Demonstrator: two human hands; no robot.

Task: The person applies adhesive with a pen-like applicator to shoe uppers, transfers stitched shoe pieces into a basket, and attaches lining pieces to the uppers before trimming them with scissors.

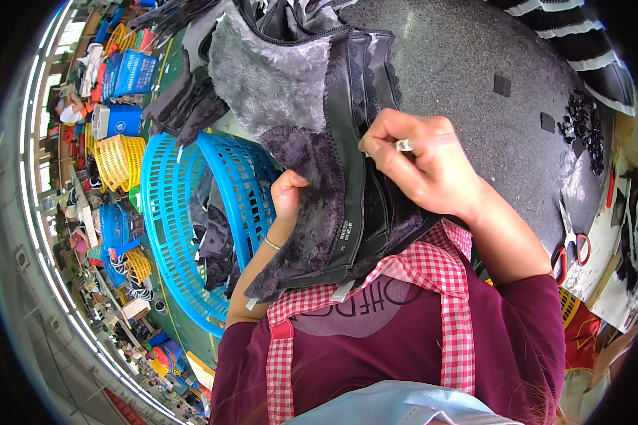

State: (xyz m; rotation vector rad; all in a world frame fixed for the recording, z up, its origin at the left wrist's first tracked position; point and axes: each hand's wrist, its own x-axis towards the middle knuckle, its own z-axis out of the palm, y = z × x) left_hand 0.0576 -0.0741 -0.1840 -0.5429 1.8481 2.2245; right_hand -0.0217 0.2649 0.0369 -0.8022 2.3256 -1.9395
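Note:
A fur-lined piece (310, 205), shaped like a boot upper, lies across my lap and the table edge, dark purple-grey fur along a black band. My left hand (287, 193) grips its left edge; the thumb shows and the other fingers are hidden. Above the band my right hand (429, 166) is closed in a pinch. A small whitish thing (403, 145) pokes out between its fingers; its kind is not clear. More fur-lined pieces (262, 67), pale grey with black zips, pile up beyond it.
On my left stands a blue plastic basket (169, 212) with dark pieces inside. Red-handled scissors (571, 237) lie at the right of the grey table (461, 64). Black scraps (580, 131) gather at its far right, near black-and-white strips (571, 35). Coloured baskets (131, 74) line the left background.

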